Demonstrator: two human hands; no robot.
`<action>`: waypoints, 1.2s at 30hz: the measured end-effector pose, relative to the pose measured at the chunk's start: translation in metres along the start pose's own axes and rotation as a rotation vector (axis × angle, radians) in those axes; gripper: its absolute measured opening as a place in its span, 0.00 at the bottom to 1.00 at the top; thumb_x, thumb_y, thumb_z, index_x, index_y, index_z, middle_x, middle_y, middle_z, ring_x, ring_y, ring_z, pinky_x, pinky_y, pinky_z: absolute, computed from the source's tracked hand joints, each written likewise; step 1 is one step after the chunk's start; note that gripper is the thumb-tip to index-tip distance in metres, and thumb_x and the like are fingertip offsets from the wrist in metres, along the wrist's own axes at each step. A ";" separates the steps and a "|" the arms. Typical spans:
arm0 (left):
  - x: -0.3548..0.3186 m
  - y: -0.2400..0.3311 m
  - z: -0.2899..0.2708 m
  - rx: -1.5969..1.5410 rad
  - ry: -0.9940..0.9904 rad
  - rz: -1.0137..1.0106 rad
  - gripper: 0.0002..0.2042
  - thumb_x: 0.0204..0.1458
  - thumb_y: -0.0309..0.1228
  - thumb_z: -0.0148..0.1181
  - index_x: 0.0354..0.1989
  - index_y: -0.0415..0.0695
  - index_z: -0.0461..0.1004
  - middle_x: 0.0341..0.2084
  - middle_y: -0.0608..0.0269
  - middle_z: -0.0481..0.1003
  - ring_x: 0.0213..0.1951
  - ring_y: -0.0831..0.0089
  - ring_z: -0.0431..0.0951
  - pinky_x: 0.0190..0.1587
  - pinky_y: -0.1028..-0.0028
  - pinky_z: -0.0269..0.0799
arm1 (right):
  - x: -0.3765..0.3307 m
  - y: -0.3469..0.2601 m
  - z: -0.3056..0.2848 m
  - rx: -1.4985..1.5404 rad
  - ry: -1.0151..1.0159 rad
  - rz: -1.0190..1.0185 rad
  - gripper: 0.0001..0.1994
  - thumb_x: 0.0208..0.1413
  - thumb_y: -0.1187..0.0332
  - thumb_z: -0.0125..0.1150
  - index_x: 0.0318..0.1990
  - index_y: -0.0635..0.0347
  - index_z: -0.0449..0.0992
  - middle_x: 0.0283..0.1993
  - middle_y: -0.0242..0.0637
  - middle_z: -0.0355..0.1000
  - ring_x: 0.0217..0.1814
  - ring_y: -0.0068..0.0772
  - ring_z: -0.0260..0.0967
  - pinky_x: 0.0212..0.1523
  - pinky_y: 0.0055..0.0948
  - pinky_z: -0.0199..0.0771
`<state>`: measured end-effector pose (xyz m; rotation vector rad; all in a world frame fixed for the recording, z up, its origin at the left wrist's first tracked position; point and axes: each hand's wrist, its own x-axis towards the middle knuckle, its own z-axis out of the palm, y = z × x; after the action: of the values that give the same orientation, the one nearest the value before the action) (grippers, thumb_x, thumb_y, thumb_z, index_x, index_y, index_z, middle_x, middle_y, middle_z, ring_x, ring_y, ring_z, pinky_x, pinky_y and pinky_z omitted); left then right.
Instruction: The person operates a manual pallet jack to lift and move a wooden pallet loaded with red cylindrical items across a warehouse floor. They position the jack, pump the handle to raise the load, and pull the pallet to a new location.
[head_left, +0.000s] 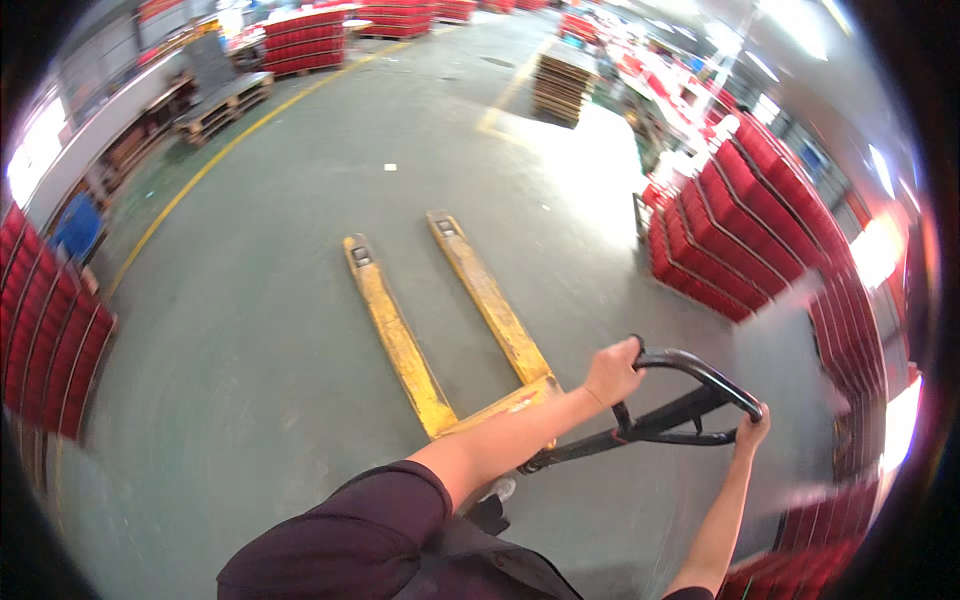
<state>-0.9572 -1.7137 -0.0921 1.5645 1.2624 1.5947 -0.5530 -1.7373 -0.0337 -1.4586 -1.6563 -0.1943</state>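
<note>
A yellow pallet jack [500, 402] with worn paint stands on the green floor, its two bare forks pointing away from me and slightly left. Its black loop handle [700, 375] is tilted out to the right. My left hand [613, 372] is closed around the handle's near left corner, the arm reaching across in front of me. On the loop's right corner my right hand [753, 427] is wrapped, with its fingers partly hidden. No load sits on the forks.
Stacked red goods on the right [730, 230] rise close beyond the handle. Another red stack [50, 330] stands at the left. A pile of wooden pallets [564, 82] is farther ahead, and a yellow floor line [200, 175] curves along the left side. A blue bin [77, 226] stands beyond it.
</note>
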 end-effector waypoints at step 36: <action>0.186 -0.262 -0.144 0.135 0.529 -0.205 0.14 0.40 0.28 0.65 0.31 0.42 0.65 0.21 0.46 0.71 0.29 0.43 0.74 0.27 0.56 0.69 | 0.212 -0.077 0.509 0.106 -0.312 -0.151 0.10 0.51 0.75 0.57 0.24 0.62 0.62 0.20 0.42 0.57 0.25 0.32 0.53 0.29 0.34 0.60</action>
<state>-1.1809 -1.4786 -0.2278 1.0667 1.7742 1.8840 -0.8567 -1.2868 -0.1543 -1.3348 -1.9986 0.0416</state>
